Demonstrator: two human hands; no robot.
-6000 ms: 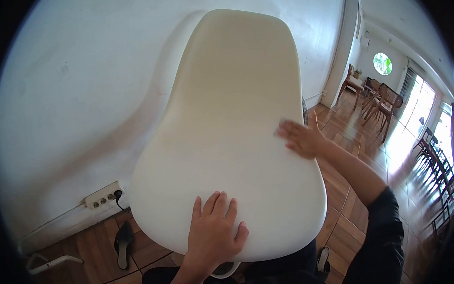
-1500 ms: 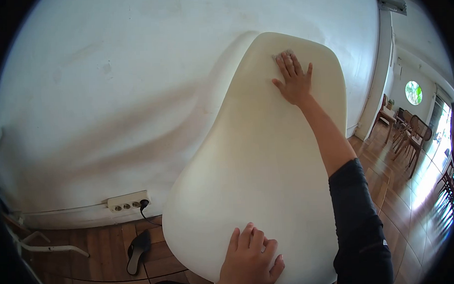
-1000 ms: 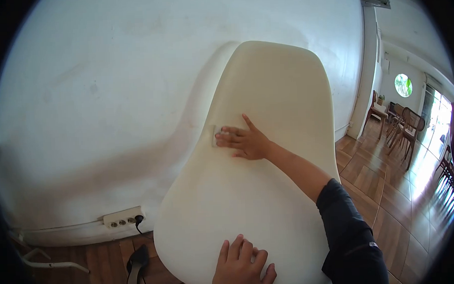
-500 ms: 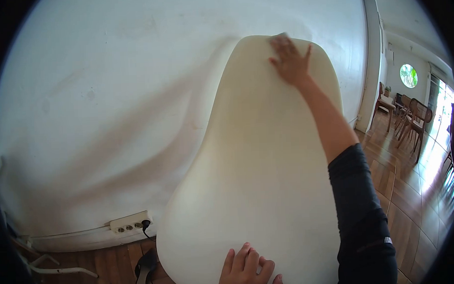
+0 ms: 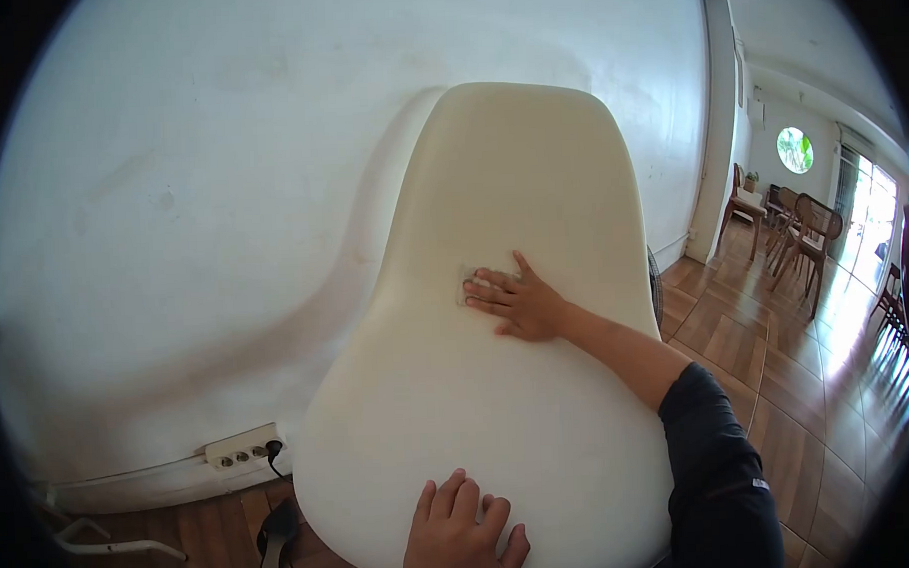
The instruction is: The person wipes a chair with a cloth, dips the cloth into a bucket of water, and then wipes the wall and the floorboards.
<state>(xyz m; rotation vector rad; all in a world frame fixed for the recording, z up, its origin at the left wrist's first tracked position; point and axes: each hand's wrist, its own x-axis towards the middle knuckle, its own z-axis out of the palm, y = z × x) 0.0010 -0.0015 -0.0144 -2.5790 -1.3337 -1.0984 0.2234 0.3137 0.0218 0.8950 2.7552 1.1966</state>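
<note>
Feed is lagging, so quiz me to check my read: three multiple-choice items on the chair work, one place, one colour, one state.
1. Where on the chair shell does the right hand press the small pad? A top edge; B middle; C underside.
2. What colour is the shell? A red; B black; C cream.
3. How is the left hand? A flat on the shell's near edge; B raised off it; C clenched in a fist.
Answers: 1 B, fingers lie midway up the shell; 2 C, it looks pale cream; 3 A, its fingers spread on the near edge.
</note>
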